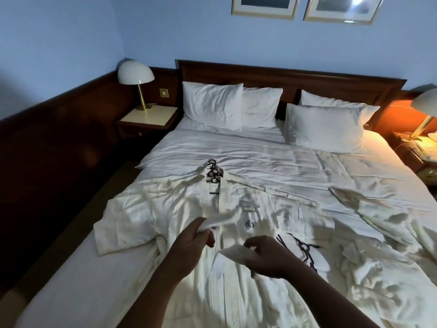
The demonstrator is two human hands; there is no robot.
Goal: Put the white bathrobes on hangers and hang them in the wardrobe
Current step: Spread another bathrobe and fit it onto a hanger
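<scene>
A white bathrobe (pixel 151 209) lies spread front-up on the bed, its collar around a dark hanger whose ringed hook (pixel 213 171) sticks out at the top. My left hand (pixel 191 247) grips one end of the robe's white belt (pixel 221 220) above the chest. My right hand (pixel 269 256) grips the belt's other end (pixel 233 253) over the robe's waist. A second white bathrobe (pixel 378 261) lies crumpled to the right. Another dark hanger (pixel 305 248) rests between the two robes.
The white-sheeted bed (pixel 272 159) has several pillows (pixel 212 104) against a dark wooden headboard (pixel 290 76). A nightstand with an unlit lamp (pixel 136 74) stands at the left, a lit lamp (pixel 425 100) at the right. Dark wood panelling runs along the left wall.
</scene>
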